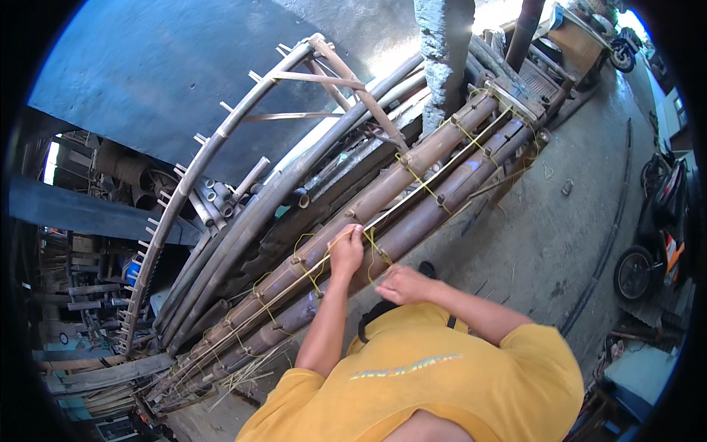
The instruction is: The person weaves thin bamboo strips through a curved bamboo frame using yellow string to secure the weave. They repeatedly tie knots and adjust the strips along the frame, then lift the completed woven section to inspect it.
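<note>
Two long brown bamboo poles run side by side diagonally across the view, the upper pole (pixel 375 186) and the lower pole (pixel 412 225). Between them lies a thin pale bamboo strip (pixel 434 175). Loops of yellow cord (pixel 377 249) pass around short pegs along both poles. My left hand (pixel 346 253) is closed over the strip, thumb up, about midway along. Lower and to its right, my right hand (pixel 406 285) is closed near my shirt, with the yellow cord running down to its fingertips. What lies inside both palms is hidden.
Behind the poles stands a curved bamboo frame (pixel 210 151) with many pegs. A rough concrete post (pixel 444 62) rises beyond. Cut bamboo tubes (pixel 213 199) are heaped left. On the right, a long dark pole (pixel 600 258) lies on the floor near a motorcycle (pixel 655 250).
</note>
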Demonstrator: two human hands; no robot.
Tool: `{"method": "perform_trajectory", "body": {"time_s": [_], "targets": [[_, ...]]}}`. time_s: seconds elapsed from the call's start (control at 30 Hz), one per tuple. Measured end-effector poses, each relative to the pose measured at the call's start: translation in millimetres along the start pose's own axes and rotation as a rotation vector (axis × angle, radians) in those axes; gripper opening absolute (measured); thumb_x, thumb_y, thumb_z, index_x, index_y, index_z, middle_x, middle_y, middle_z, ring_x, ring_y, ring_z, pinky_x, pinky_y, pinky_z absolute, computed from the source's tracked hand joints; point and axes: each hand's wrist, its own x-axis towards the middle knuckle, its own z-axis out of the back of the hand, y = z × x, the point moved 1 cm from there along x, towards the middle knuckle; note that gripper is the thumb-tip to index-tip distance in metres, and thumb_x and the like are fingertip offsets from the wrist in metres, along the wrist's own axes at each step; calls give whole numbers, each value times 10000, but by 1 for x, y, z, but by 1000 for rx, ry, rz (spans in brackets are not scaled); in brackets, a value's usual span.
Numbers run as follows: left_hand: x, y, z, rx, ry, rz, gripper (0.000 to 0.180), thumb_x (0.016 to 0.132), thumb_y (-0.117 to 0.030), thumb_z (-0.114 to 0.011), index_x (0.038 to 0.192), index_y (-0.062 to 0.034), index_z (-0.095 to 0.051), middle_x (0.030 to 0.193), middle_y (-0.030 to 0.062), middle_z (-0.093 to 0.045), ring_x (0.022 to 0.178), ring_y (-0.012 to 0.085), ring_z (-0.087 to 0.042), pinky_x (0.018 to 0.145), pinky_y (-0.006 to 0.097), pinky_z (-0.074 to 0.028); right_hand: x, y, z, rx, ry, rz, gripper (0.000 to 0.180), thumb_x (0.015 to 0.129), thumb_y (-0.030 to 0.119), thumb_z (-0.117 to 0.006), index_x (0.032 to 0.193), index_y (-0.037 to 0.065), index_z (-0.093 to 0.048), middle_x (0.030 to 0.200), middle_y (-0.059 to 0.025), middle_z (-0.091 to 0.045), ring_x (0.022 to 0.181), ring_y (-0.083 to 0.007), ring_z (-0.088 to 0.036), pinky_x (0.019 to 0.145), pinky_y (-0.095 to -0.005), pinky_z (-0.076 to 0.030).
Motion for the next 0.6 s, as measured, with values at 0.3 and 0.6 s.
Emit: {"method": "perform_trajectory", "body": {"time_s": [0.3, 0.6], "targets": [[121, 29, -8, 147, -107, -56, 322, 997, -286, -515, 1032, -28, -704, 970, 205, -716, 951, 392, -685, 822, 478, -505, 13, 41, -28, -21, -18, 8, 391, 965, 314, -555, 715, 26, -642, 748, -218, -651, 821, -425, -631, 772, -489, -489], [-30, 79, 146, 281, 86, 29, 359, 1004, -251, -491, 1199, 6, -648, 1115, 254, -687, 1062, 425, -650, 939, 450, -498, 72, 78, -152, 1829, -900, -700, 284, 1041, 329, -473, 1060, 72, -592, 961, -64, -633, 897, -157, -610, 872, -328, -495]]}}
